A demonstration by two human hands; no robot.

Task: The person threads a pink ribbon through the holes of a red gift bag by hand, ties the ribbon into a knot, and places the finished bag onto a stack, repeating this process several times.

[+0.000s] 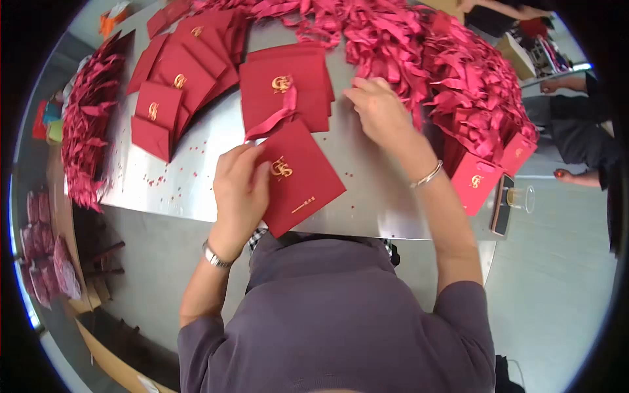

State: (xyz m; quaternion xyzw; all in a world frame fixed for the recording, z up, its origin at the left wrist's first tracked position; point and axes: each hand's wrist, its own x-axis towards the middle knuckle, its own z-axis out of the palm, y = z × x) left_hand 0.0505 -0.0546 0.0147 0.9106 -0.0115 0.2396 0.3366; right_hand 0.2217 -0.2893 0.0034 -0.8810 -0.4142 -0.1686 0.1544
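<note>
A red paper bag (308, 175) with a gold emblem lies tilted at the table's front edge, and a pink-red ribbon (274, 123) shows at its upper end. My left hand (239, 183) is closed on the bag's left side, fingers curled over the edge. Further right, above bare metal, my right hand (379, 110) has its fingers bent together near a heap of ribbons (386, 62); whatever may be between the fingertips is too small to tell. Behind the bag lies a stack of similar red bags (262, 98), partly covered by the ribbon.
More red bags (190, 56) are fanned out at left, beside a long ribbon bundle (92, 131). Ribboned bags (481, 180) stand at right near a dark phone-like object (502, 206) and a clear cup (526, 199). Red scraps dot the metal table (196, 177). Other people stand at right.
</note>
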